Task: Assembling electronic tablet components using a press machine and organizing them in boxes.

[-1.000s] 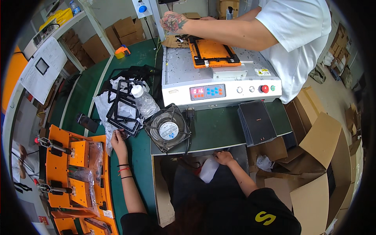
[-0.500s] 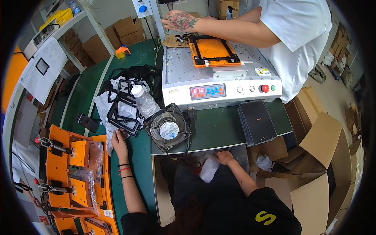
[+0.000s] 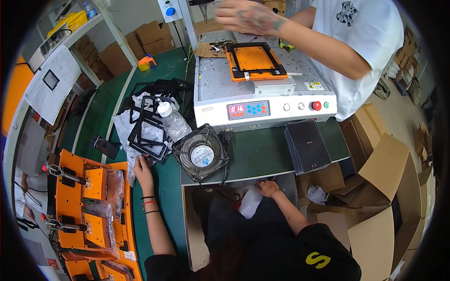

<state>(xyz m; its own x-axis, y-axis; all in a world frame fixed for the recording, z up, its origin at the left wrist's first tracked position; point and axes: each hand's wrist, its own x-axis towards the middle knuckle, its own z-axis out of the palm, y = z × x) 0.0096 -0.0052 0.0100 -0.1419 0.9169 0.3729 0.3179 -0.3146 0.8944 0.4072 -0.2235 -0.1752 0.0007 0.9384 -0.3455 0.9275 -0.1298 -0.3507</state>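
Note:
My left hand rests on the green bench beside a white cloth and several thin black frames. Its fingers are curled, and whatever they may hold is hidden. By the bench's front edge, my right hand lies low with loosely extended fingers, next to a whitish bundle on my lap. Neither hand touches the machine. Across it, a co-worker's blurred hand passes above an orange fixture carrying a black frame.
A clear bottle and a round fan stand ahead. The white machine has a lit panel. Dark flat panels are stacked right, above open cartons. Orange clamping jigs stand left; a dark small bottle lies nearby.
The co-worker's hand and arm have moved up and to the right, and their body has shifted. A pointed tool tip now shows at the top. My hands have stayed in place.

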